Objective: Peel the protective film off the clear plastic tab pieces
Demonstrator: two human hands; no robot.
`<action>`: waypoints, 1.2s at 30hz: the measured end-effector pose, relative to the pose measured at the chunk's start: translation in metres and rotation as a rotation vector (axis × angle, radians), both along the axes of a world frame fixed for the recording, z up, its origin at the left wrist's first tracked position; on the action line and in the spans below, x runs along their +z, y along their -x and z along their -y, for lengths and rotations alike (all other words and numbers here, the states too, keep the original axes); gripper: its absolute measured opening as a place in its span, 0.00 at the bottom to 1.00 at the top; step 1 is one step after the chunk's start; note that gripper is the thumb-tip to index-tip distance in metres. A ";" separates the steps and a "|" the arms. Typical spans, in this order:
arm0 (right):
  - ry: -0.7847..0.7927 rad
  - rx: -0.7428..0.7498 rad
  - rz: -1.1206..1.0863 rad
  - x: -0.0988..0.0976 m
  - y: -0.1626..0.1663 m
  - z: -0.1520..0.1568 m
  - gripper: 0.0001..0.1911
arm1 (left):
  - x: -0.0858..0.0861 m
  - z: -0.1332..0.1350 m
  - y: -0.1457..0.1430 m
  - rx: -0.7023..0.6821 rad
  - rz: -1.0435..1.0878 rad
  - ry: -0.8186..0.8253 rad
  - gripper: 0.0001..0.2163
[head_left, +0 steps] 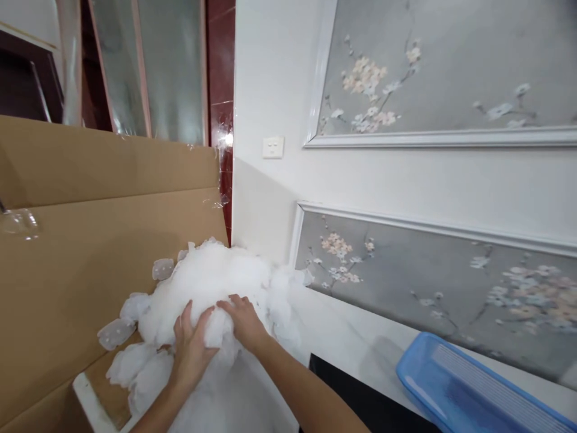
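Observation:
A big heap of soft white gauzy material (211, 270) lies in front of me, with sheer dotted pieces (116, 332) sticking out along its left side. My left hand (192, 340) curls its fingers and thumb around the left of a small bunch (217, 325) at the front of the heap. From the other side, my right hand (246, 322) grips that same bunch, its fingers partly sunk in the white folds. More of the sheer white fabric hangs down between my forearms.
On the left stands a large open cardboard box (112, 234) with strips of clear tape on its edges. A blue plastic tray (469, 385) and a black flat object (356, 397) lie on the white surface (356, 325) at right. Behind is a wall with framed flower panels (433, 204).

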State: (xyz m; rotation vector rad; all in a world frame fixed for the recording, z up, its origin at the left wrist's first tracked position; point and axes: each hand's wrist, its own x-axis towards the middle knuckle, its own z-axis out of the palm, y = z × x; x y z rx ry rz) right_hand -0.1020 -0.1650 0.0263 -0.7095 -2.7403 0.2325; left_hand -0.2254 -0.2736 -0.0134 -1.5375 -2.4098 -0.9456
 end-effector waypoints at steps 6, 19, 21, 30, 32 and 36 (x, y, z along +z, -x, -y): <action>-0.025 -0.020 -0.048 0.025 -0.055 -0.016 0.30 | 0.019 -0.016 -0.051 -0.146 -0.073 -0.126 0.26; 0.129 -0.413 0.211 -0.018 -0.281 0.004 0.53 | 0.034 -0.081 -0.130 -0.691 -0.244 0.504 0.43; 0.102 -0.474 0.093 -0.023 -0.289 0.021 0.46 | 0.039 -0.074 -0.128 -0.667 -0.266 0.515 0.39; 0.373 -0.665 -0.444 -0.045 -0.242 0.044 0.17 | 0.025 -0.063 -0.201 -0.780 -0.180 0.400 0.13; 0.445 -0.678 -0.472 -0.047 -0.241 0.037 0.17 | 0.018 -0.067 -0.200 -0.772 -0.172 0.404 0.16; 0.555 -0.640 -0.466 -0.040 -0.279 0.048 0.17 | 0.027 -0.062 -0.179 -0.733 -0.167 0.398 0.21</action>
